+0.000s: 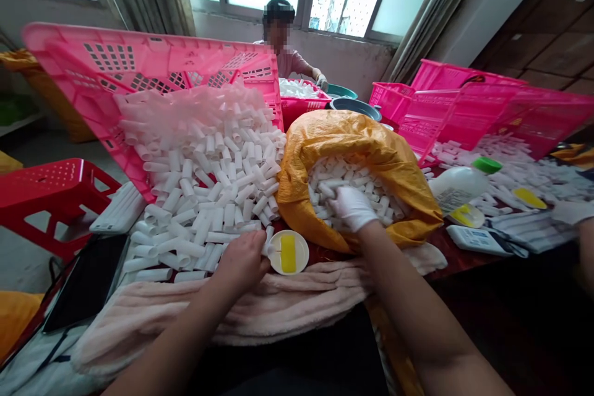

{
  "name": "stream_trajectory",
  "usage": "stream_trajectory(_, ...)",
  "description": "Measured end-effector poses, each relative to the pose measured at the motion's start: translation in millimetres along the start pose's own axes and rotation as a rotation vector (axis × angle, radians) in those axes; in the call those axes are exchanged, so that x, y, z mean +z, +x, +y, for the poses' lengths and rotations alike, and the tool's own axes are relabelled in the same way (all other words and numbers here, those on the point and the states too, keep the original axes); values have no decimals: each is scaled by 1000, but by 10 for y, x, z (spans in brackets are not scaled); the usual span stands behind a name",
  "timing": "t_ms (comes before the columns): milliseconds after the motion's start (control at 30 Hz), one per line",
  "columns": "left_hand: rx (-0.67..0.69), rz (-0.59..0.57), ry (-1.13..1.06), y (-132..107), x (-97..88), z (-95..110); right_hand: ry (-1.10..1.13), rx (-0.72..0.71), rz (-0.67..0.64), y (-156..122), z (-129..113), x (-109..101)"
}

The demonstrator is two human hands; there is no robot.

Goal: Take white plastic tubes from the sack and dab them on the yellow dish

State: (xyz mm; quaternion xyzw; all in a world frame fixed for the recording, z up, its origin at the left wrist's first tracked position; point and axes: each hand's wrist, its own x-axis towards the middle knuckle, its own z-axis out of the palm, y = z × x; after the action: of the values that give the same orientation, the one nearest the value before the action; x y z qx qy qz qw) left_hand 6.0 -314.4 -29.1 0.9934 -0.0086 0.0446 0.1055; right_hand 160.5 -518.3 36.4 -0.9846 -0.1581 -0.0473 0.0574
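My bare left hand (244, 258) is closed around a short white plastic tube (268, 240), whose end shows beside the fingers. Just to its right lies a round white dish (302, 253) with a yellow block (288, 253) in it. My right hand (353, 207), in a white glove, reaches into the mouth of an orange woven sack (301, 198) full of white tubes (371, 185). Its fingers are closed at a tube (330, 187) on top of that heap. Left of the sack, a large pile of loose tubes (218, 167) spills from a tilted pink basket (153, 43).
A pink towel (297, 303) lies along the table's near edge. At left are a dark tablet (86, 284) and a red stool (55, 192). A bottle with a green cap (487, 165) and more tubes stand right. Another person (297, 62) works beyond; a gloved hand (570, 212) shows at far right.
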Motion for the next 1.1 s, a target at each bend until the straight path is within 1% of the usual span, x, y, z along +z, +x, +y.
stream_trajectory(33,-8,17,-13,-24,74,-6,37,-13,19,-91,51,-30)
stream_trajectory(67,-12,30,-26,-33,143,-18,111,-59,30,-192,88,-41)
stream_trajectory(100,-11,44,-40,-32,204,-33,216,-145,28,-295,106,-27)
stream_trajectory(133,-2,57,-54,-24,255,-50,334,-262,16,-393,102,19)
stream_trajectory(200,24,80,-71,-1,323,-82,511,-495,0,-546,39,202)
stream_trajectory(233,35,87,-76,10,341,-95,548,-560,10,-592,-10,325)
stream_trajectory(267,44,89,-77,17,352,-105,557,-589,30,-618,-63,454)
stream_trajectory(367,48,67,-65,24,358,-122,488,-571,68,-594,-188,779)
stream_trajectory(467,37,52,-62,27,364,-123,343,-587,62,-532,-223,929)
stream_trajectory(600,-7,61,-60,51,395,-109,258,-637,66,-558,-160,958)
stream_trajectory(733,-20,79,-34,73,432,-95,347,-769,113,-651,-92,948)
stream_trajectory(800,-15,85,-27,74,446,-94,404,-769,136,-681,-81,949)
stream_trajectory(867,-19,97,-17,69,456,-93,391,-761,144,-704,-76,953)
stream_trajectory(967,-30,109,-3,61,458,-82,314,-842,130,-738,-66,957)
stream_trajectory(1033,-31,109,1,57,454,-73,319,-890,128,-761,-56,967)
stream_trajectory(1100,-32,109,4,54,448,-66,361,-883,162,-786,-50,994)
